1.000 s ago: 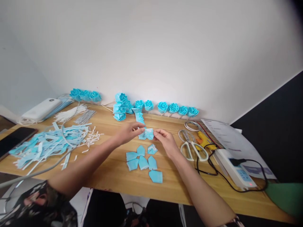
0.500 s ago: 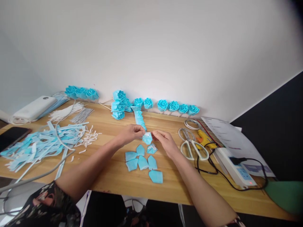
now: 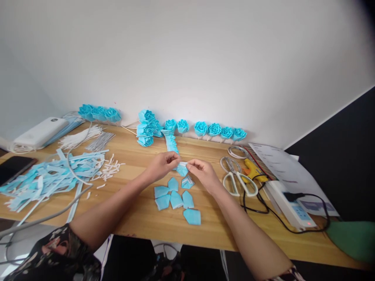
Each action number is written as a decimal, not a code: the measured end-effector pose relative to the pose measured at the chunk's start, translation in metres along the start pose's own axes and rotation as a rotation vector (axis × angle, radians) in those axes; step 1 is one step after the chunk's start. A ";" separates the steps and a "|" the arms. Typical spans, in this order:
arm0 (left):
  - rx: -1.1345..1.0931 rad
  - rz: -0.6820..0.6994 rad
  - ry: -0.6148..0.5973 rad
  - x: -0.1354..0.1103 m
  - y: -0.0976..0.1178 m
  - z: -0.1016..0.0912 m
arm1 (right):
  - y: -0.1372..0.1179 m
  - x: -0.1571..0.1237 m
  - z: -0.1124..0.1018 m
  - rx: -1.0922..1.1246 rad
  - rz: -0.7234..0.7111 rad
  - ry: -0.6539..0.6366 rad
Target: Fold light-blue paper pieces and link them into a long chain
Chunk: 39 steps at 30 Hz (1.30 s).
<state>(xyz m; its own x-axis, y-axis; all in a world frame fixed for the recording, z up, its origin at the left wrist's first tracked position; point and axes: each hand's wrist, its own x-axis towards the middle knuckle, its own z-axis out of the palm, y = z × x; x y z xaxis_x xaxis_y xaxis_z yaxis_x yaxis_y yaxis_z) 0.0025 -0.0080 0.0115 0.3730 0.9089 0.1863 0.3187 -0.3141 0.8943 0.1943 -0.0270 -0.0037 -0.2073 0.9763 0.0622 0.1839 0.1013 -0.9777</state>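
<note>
Between my hands is a small folded blue fabric piece (image 3: 182, 169) with a pale upper edge. My left hand (image 3: 163, 165) pinches its left upper corner. The thumb and fingers of my right hand (image 3: 202, 171) are closed on its right side. Just below lies another folded blue piece (image 3: 187, 182) with white on it. Several flat blue pieces with pointed ends (image 3: 176, 200) are spread on the table nearer to me. Behind my left hand runs an overlapping row of blue pieces (image 3: 170, 141).
Several blue fabric roses (image 3: 200, 128) line the wall. Blue and white strips (image 3: 55, 175) lie left, near a phone (image 3: 14, 168) and a white power bank (image 3: 41, 133). On the right are scissors (image 3: 240, 177), a yellow glue gun (image 3: 254, 170), a power strip (image 3: 290, 205) and papers (image 3: 281, 164).
My fingers have shifted slightly along the folded piece's upper edge, and its top now shows a pale strip. The whole view has moved a little.
</note>
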 end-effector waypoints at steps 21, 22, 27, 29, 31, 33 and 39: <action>0.556 0.297 0.240 -0.010 0.005 0.013 | -0.009 -0.005 0.006 -0.311 -0.262 0.184; 0.564 0.298 0.245 -0.010 0.005 0.014 | -0.009 -0.005 0.006 -0.313 -0.270 0.188; 0.593 0.302 0.261 -0.010 0.004 0.015 | -0.009 -0.005 0.007 -0.328 -0.299 0.196; 0.592 0.304 0.254 -0.010 0.005 0.015 | -0.009 -0.005 0.007 -0.329 -0.302 0.195; 0.588 0.303 0.244 -0.011 0.006 0.016 | -0.010 -0.005 0.007 -0.331 -0.305 0.193; 0.584 0.301 0.237 -0.011 0.007 0.016 | -0.010 -0.006 0.007 -0.330 -0.308 0.194; 0.577 0.299 0.231 -0.012 0.008 0.016 | -0.010 -0.006 0.007 -0.339 -0.313 0.199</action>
<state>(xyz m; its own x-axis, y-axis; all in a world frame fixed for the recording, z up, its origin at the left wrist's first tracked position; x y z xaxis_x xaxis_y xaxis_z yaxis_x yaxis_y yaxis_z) 0.0147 -0.0254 0.0102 0.3425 0.7753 0.5307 0.6673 -0.5984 0.4434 0.1870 -0.0349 0.0040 -0.1209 0.9033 0.4116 0.4510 0.4194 -0.7878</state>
